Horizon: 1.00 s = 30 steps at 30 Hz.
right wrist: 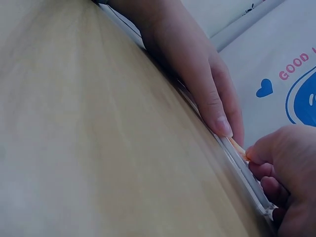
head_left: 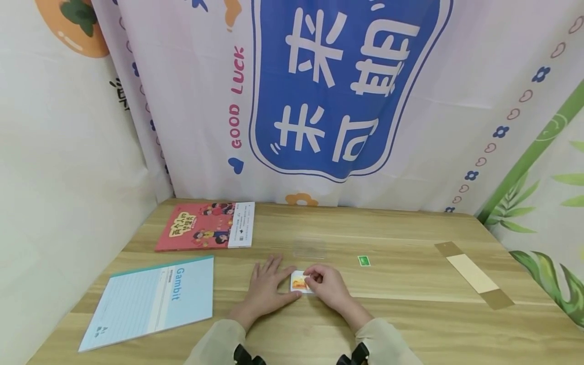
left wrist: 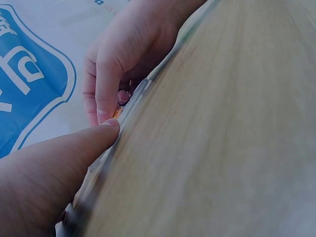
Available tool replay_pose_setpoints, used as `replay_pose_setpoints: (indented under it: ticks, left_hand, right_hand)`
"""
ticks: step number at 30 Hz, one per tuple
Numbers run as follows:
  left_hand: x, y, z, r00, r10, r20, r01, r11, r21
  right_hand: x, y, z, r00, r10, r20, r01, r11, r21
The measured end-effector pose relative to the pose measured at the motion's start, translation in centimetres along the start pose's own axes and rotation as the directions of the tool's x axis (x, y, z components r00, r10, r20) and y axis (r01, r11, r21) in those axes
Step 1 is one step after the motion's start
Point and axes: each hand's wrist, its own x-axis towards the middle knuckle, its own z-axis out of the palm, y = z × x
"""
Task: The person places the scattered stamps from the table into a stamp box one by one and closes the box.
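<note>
A small flat white case [head_left: 296,274] lies on the table in front of the person, with an orange-yellow picture stamp [head_left: 298,283] on its face. The left hand [head_left: 266,290] rests on the table at the case's left side, fingers spread and straight, its thumb touching the near edge. From the right, the right hand [head_left: 329,287] pinches the right edge of the stamp between thumb and forefinger, other fingers curled under. In the right wrist view, the stamp [right wrist: 239,148] is lifted at that edge above the clear-rimmed case [right wrist: 242,170]. The hand covers the case's right part.
A clear plastic piece [head_left: 309,249] lies just beyond the hands. To the right are a green stamp [head_left: 364,261] and a cream strip [head_left: 473,274] with brown ends. A blue notebook [head_left: 150,299] and a red picture book [head_left: 201,228] lie at left. Printed curtains [head_left: 191,126] hang behind.
</note>
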Motion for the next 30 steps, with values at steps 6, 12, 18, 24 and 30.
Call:
replay_pose_setpoints:
  ticks: [6, 12, 18, 24, 30]
  left_hand:
    - [0.01, -0.13, 0.06, 1.0, -0.012, 0.011, 0.012, 1.0, -0.006]
    - [0.09, -0.23, 0.15, 1.0, -0.01, 0.013, 0.01, 1.0, -0.011]
    - [0.06, -0.18, 0.06, 1.0, -0.003, 0.011, 0.003, 1.0, -0.012]
    - [0.02, -0.17, 0.02, 1.0, -0.004, 0.012, 0.004, 1.0, -0.009]
    - [0.13, -0.19, 0.18, 1.0, -0.004, 0.004, 0.004, 1.0, -0.007]
  right_hand:
    - [0.04, -0.22, 0.2, 1.0, -0.01, -0.01, 0.01, 0.998, -0.063]
    - [0.05, -0.36, 0.17, 1.0, -0.015, -0.009, 0.014, 0.996, -0.094]
    - [0.11, -0.35, 0.21, 1.0, 0.0, -0.012, -0.001, 0.996, -0.087]
    - [0.11, -0.5, 0.24, 1.0, 0.018, -0.018, -0.019, 0.998, -0.058]
    - [0.28, -0.47, -0.16, 0.997, 0.063, -0.054, -0.056, 0.99, 0.128]
